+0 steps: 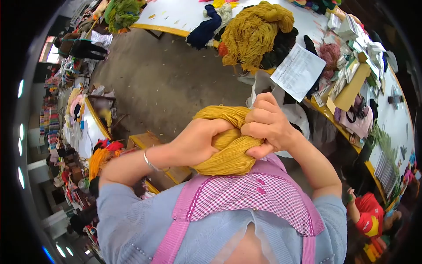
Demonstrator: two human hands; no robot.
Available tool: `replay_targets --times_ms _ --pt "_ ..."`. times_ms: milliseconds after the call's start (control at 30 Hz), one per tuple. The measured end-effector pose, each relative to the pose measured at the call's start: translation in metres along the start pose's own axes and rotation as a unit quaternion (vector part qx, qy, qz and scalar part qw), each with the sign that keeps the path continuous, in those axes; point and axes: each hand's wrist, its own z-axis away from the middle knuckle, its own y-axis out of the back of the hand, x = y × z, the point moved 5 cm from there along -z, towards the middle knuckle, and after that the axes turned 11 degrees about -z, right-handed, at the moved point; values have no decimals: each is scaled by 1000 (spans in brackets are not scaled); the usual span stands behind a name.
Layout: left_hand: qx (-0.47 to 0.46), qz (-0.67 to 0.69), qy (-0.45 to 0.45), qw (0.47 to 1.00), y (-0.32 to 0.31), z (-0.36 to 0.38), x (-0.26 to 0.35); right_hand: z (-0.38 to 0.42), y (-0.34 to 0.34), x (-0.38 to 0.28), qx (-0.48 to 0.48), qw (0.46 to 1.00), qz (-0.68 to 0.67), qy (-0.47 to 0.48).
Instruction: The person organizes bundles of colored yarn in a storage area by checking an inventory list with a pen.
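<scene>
A thick skein of mustard-yellow yarn (231, 162) is held up in front of my chest, looped round and folded over itself. On its left side, my left hand (200, 143) is closed on the strands, the thumb over the middle and the other fingers hidden in the yarn. My right hand (269, 125) grips the right side with curled fingers, its thumb pressed near the lower edge. Beyond my hands, a large loose heap of similar mustard yarn (252, 33) lies on the table edge.
A long white table (171, 13) with a yellow edge curves ahead and to the right. On it are navy yarn (205, 28), a printed sheet (300, 72) and piled papers. A cardboard box (147, 141) stands left. A person in red (369, 213) is at lower right.
</scene>
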Motion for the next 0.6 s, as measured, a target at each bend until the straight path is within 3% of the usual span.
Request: replay_targets --times_ms 67,133,167,200,267,333,433,467,500,600 --pt "90 205 49 973 -3 4 -7 10 1 -2 4 1000 -12 -21" --pt "179 393 66 899 9 5 -10 29 -3 3 14 997 -21 -69" --pt "217 479 91 846 12 3 -14 31 -7 7 63 992 -54 -96" --pt "241 499 80 828 7 -1 -22 32 -6 15 95 987 -41 -124" --pt "307 596 83 737 -7 -12 -36 27 4 29 122 971 -12 -204" --pt "337 590 56 731 -9 -18 -45 21 14 34 227 950 -49 -210" --pt "419 617 60 663 -5 -9 -69 51 11 35 213 921 -141 -292" --pt "417 617 59 664 -6 -11 -71 55 0 34 146 923 -114 -337" --pt "429 617 60 657 -7 -12 -74 52 -12 29 130 942 -60 -305" --pt "442 598 49 667 -16 -22 -65 63 -43 51 162 948 39 -270"
